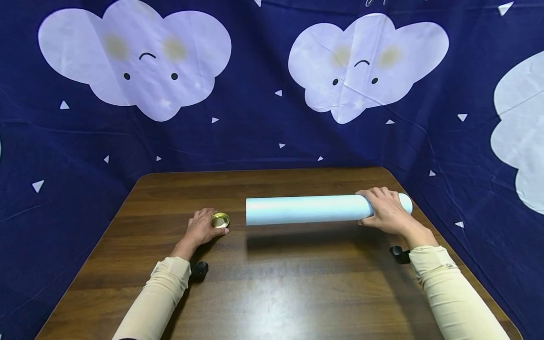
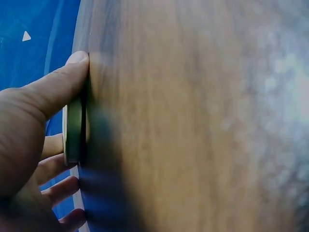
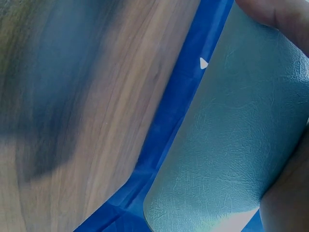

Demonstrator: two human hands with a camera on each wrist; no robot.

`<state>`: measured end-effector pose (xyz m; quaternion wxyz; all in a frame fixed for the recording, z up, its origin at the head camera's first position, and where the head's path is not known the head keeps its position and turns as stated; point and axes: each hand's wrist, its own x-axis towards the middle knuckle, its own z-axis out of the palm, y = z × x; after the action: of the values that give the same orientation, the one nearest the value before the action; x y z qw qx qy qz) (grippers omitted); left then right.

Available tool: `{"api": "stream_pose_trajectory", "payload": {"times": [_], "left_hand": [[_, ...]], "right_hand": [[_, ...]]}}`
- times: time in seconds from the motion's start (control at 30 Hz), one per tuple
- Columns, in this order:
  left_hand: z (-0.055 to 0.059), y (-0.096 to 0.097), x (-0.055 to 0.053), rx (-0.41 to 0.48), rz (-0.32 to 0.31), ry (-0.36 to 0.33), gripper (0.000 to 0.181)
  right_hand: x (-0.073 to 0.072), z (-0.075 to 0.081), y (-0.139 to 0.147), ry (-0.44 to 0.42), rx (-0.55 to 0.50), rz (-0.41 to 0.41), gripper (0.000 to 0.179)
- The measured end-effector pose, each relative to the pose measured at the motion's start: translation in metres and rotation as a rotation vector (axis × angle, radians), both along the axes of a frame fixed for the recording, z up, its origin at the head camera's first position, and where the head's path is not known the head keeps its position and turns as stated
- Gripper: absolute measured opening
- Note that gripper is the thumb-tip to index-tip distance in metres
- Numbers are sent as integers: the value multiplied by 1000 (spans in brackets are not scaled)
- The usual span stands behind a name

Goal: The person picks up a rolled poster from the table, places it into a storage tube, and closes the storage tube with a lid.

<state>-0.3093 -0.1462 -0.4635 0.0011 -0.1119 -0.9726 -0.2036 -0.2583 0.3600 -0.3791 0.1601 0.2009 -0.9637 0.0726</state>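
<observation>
My left hand (image 1: pixel 201 228) pinches a round gold metal lid (image 1: pixel 220 220) between thumb and fingers, low over the left part of the table. Edge-on, the lid (image 2: pixel 74 131) shows in the left wrist view, with the thumb at its top and fingertips behind it. On the right, my other hand (image 1: pixel 387 211) grips a long pale blue cylinder (image 1: pixel 301 210) from above, close to its right end. The cylinder lies level across the view, held over the table with a shadow below. Its wrinkled, leathery surface (image 3: pixel 227 135) fills much of the right wrist view.
Both hands work over a brown wood-grain table (image 1: pixel 263 288) with rounded far corners. Behind and beside it hangs a dark blue cloth (image 1: pixel 255 132) printed with clouds and small triangles. A black wrist device (image 1: pixel 199 271) sits under the left wrist, another (image 1: pixel 399 255) by the right.
</observation>
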Motion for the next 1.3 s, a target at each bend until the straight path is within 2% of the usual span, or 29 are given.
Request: {"api": "stream_pose_trajectory", "payload": {"times": [0.33,0.63,0.93,1.13,1.3], "left_hand": [[1,-3,6,38,26,26,76],[13,-8,17,146,47,41,70],[27,-7,28,238,45,51,72],[39,-5,37,356,79,10,74],[45,-6,45,418,106,-29,78]], "right_hand": [[-1,-2,0,-16,7,-8,76],[-4,-1,0,-15,6,-4,77],[-6,1,0,-11,6,-2,77],[-7,1,-1,-13,2,-8,76],[-8,0,-4,-1,-3,5,76]]}}
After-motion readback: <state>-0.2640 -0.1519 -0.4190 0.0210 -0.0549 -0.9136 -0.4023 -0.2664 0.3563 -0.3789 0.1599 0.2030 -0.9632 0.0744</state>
